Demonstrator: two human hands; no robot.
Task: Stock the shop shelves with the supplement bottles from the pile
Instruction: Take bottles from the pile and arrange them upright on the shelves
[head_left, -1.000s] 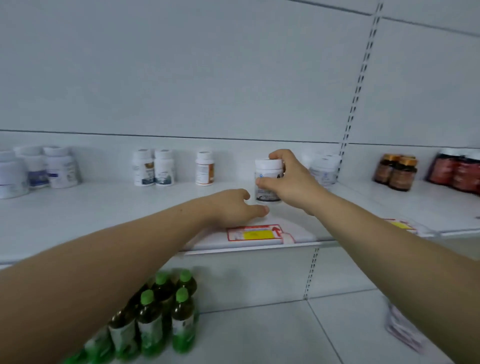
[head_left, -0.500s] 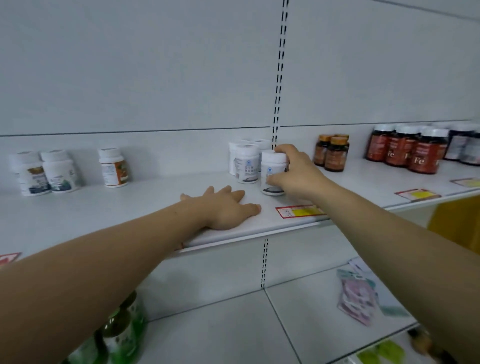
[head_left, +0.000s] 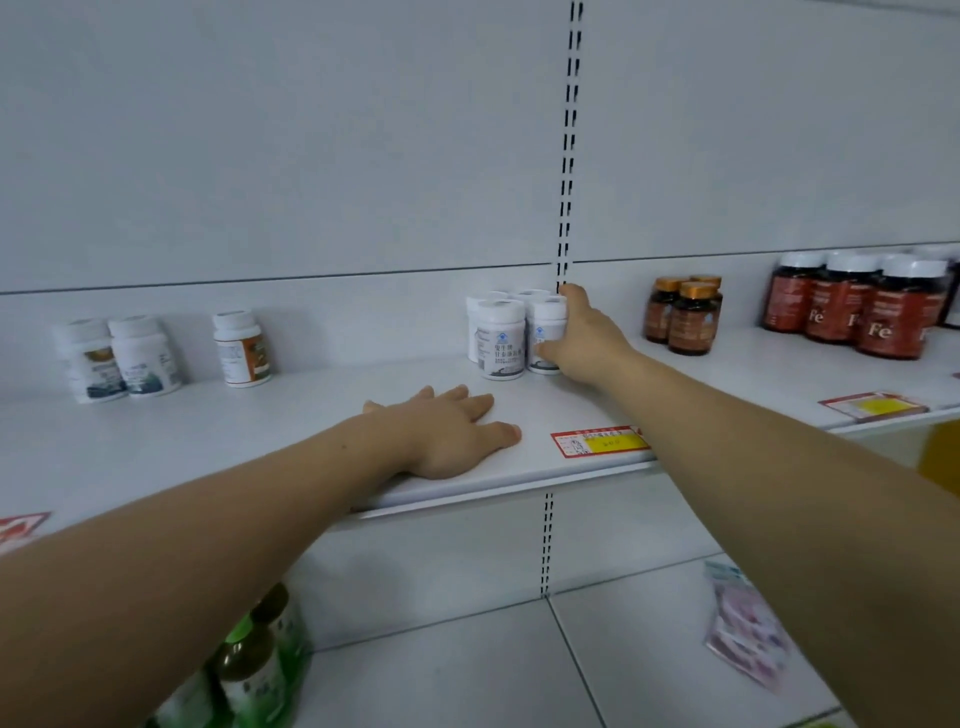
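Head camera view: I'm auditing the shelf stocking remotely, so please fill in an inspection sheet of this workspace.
Surface: white shelf, price tag on its front edge.
Job's things: white bottle upright in the right hand's grip, beside a cluster of matching white bottles.
Clutter: two white bottles and an orange-labelled bottle at left; amber bottles and red Fe bottles at right; green-capped bottles and packets on the lower shelf.
Hands: left hand flat on the shelf; right hand grips the bottle.
Cables: nothing seen.
Surroundings: white back panel with slotted upright.
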